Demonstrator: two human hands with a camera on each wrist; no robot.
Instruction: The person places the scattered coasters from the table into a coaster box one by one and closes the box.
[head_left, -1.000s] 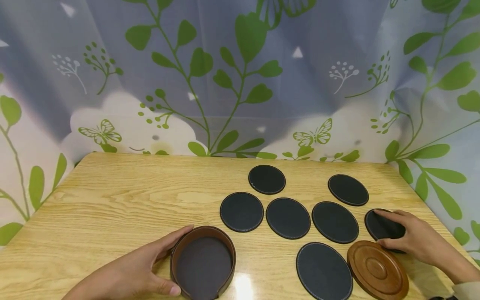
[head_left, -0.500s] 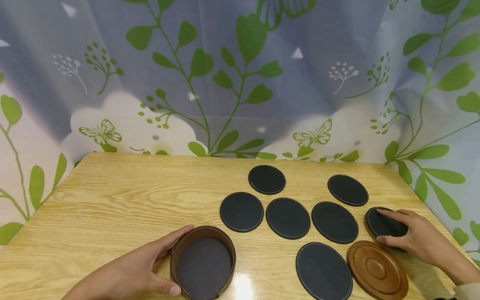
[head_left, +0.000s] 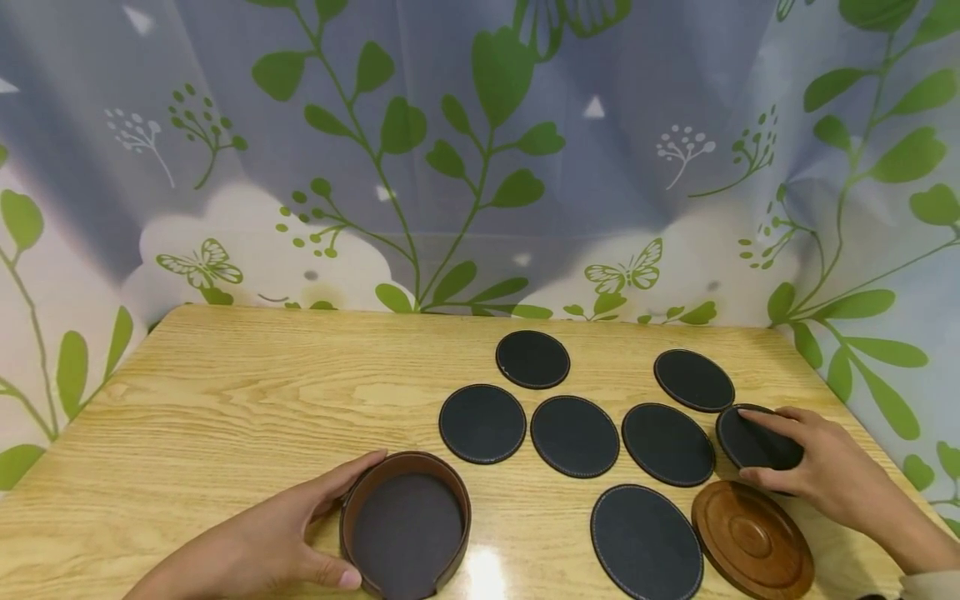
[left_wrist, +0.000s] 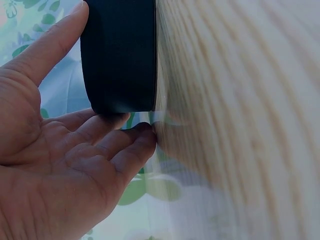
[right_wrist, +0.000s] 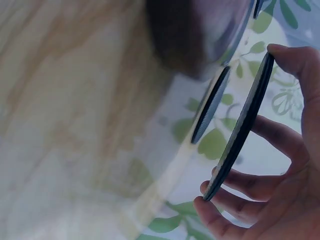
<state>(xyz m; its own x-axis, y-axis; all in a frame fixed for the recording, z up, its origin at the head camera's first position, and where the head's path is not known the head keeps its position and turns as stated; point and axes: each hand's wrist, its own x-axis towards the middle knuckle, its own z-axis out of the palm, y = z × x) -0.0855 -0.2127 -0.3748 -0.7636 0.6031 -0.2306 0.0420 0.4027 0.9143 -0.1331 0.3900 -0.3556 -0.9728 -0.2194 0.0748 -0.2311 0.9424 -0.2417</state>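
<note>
A round dark brown coaster holder (head_left: 407, 463) with an upright wall and a notch at its front stands on the table. My left hand (head_left: 258, 529) holds its left side, thumb at the front and fingers behind; the left wrist view shows the holder's dark outer wall (left_wrist: 120, 55) between them. At the right, my right hand (head_left: 843, 471) grips a black stitched coaster (head_left: 756, 440) by its edges. The right wrist view shows this coaster (right_wrist: 242, 127) raised off the table, pinched between thumb and fingertips. A brown wooden round disc with ring grooves (head_left: 753, 537) lies just in front of it.
Several black coasters lie flat across the wooden table (head_left: 247, 375): one near the wooden disc (head_left: 647, 542), others in a row such as this coaster (head_left: 669, 444), and two farther back, including the back right coaster (head_left: 693, 380). A leaf-patterned curtain (head_left: 450, 208) hangs behind.
My right hand has lifted the black coaster from the table and brought it slightly left and back. The left hand and the coaster holder have stayed still.
</note>
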